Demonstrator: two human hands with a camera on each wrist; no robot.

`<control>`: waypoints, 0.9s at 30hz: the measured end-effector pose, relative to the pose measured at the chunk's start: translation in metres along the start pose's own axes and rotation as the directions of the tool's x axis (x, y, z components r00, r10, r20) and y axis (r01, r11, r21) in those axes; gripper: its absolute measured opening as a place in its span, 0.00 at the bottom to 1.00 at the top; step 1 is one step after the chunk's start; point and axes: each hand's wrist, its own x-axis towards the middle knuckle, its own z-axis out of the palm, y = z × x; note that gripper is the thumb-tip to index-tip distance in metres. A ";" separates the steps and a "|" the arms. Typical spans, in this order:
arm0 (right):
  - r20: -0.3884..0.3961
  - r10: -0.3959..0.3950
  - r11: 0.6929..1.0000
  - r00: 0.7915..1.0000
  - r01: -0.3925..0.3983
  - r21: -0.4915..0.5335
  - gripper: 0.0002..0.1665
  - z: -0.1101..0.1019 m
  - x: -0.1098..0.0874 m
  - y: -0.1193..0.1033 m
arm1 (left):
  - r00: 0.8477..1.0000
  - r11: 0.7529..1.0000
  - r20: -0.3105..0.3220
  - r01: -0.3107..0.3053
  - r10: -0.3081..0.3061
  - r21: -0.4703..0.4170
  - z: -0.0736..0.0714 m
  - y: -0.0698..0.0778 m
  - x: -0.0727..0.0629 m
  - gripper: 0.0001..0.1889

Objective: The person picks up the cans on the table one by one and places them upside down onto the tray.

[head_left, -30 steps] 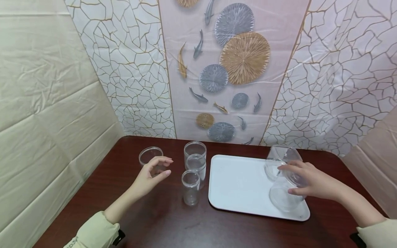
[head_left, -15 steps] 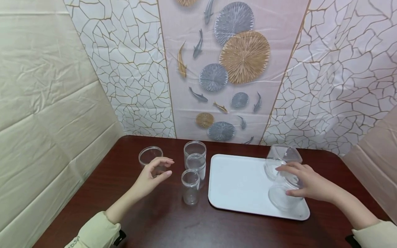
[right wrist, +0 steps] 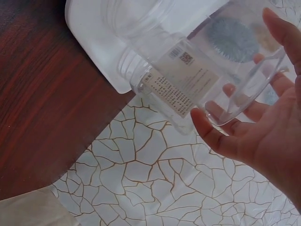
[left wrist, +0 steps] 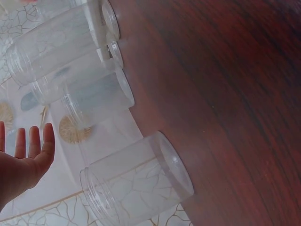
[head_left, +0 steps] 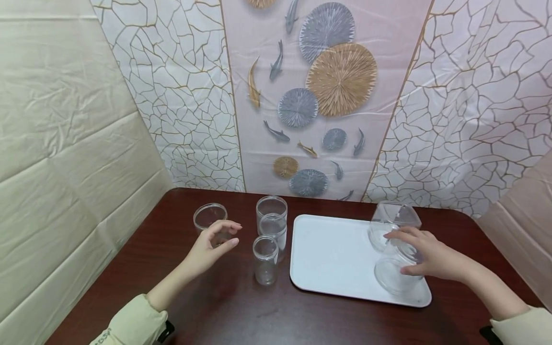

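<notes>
My right hand (head_left: 431, 254) curves its fingers and thumb round the raised end of a clear plastic jar (right wrist: 188, 33), whose other end is down at the right of the white tray (head_left: 332, 254). In the right wrist view, fingers show through the clear wall. Behind it on the tray, a clear angular jar (head_left: 398, 213) stands mouth down; its label (right wrist: 181, 89) shows in the right wrist view. My left hand (head_left: 211, 244) hovers with loosely bent fingers, holding nothing. It partly covers a wide clear jar (head_left: 210, 216) in the head view.
Upright between my left hand and the tray are a tall clear jar (head_left: 271, 203), a middle one (head_left: 276, 230) and a front one (head_left: 265, 268), one behind another. The dark red table (head_left: 241, 311) meets patterned cloth (head_left: 202, 96) at the back.
My right hand has shifted slightly left over the clear jar. The left hand has barely moved, and the jars stand in the same places.
</notes>
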 end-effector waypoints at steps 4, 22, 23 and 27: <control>0.008 0.014 0.999 1.000 -0.013 -0.034 0.41 0.000 0.000 -0.002 | 1.000 1.000 0.003 0.018 -0.018 0.009 0.001 0.002 0.000 0.12; -0.051 -0.004 0.992 0.999 -0.003 -0.128 0.42 -0.004 0.001 -0.008 | 0.999 0.998 0.004 0.053 -0.053 0.028 0.001 -0.002 0.000 0.12; -0.062 -0.010 0.991 0.998 0.002 -0.135 0.42 -0.004 0.002 -0.008 | 0.998 0.998 0.006 0.059 -0.059 0.027 0.001 -0.002 0.000 0.12; -0.104 -0.046 0.987 0.993 0.029 -0.157 0.40 -0.004 0.003 -0.010 | 0.997 0.997 0.015 0.077 -0.077 0.027 0.001 -0.002 0.000 0.12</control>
